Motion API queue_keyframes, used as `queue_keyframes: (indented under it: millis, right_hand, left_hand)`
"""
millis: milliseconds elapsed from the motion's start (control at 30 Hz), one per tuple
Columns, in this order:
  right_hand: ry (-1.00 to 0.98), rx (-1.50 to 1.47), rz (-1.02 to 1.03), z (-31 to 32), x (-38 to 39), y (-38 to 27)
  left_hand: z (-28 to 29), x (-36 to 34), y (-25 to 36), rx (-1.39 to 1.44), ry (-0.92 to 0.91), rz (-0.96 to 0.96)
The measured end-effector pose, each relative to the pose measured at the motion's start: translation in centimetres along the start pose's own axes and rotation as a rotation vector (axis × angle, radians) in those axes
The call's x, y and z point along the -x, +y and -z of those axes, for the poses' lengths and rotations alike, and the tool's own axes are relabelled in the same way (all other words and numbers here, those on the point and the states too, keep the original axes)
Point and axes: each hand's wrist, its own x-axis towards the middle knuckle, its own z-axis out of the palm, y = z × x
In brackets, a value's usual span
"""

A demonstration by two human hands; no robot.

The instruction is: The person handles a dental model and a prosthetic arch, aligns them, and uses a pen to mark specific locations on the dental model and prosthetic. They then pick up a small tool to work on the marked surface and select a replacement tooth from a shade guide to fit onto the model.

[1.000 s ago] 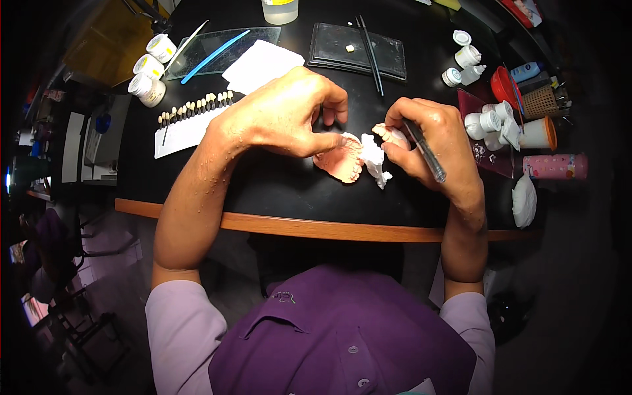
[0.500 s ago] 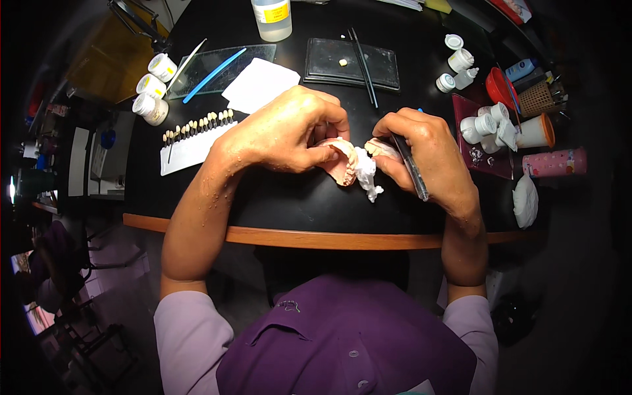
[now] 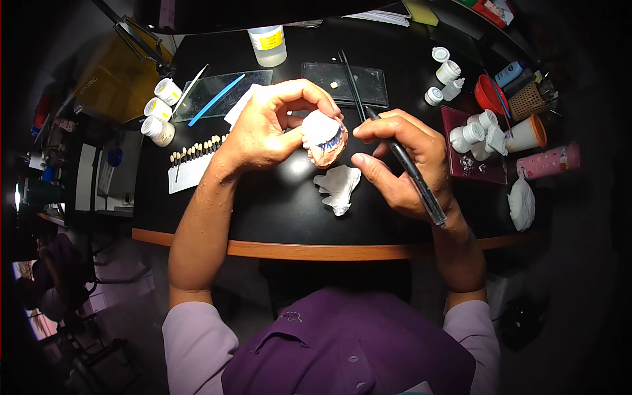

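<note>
Holding the dental cast (image 3: 323,139), left fingers (image 3: 312,93) hide its edge.

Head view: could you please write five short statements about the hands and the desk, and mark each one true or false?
1. The left hand holds a dental model. True.
2. The pen is in the left hand. False: it is in the right hand.
3. A crumpled tissue lies on the desk. True.
4. The red bowl stands on the left side of the desk. False: it is on the right side.
5. Blue marks show on the model. True.
</note>
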Motion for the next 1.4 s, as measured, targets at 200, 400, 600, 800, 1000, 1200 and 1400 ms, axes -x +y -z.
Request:
queue_keyframes:
  millis: [200, 400, 600, 800, 1000, 1200, 1400]
  right_hand:
    - [0.009, 0.156, 0.147, -0.8, 0.3, 0.2]
    - [0.028, 0.224, 0.230, -0.9, 0.4, 0.5]
    - [0.138, 0.104, 0.281, -1.7, 0.5, 1.0]
    - [0.202, 0.086, 0.334, -2.0, 0.7, 1.2]
    - [0.217, 0.060, 0.353, -2.1, 0.6, 1.4]
    - [0.224, 0.057, 0.332, -2.2, 0.7, 1.3]
    - [0.221, 0.073, 0.340, -2.1, 0.6, 1.3]
  left_hand:
    - [0.0, 0.0, -0.2, 0.003, -0.011, 0.007]
    - [0.0, -0.2, -0.7, 0.049, -0.028, -0.046]
    - [0.0, -0.2, -1.4, 0.332, -0.082, -0.074]
    - [-0.5, -0.2, -1.7, 0.476, -0.106, -0.091]
    - [-0.5, -0.1, -1.8, 0.514, -0.093, -0.068]
    - [-0.4, 0.0, -1.9, 0.499, -0.094, -0.039]
    - [-0.6, -0.1, -1.8, 0.499, -0.080, -0.027]
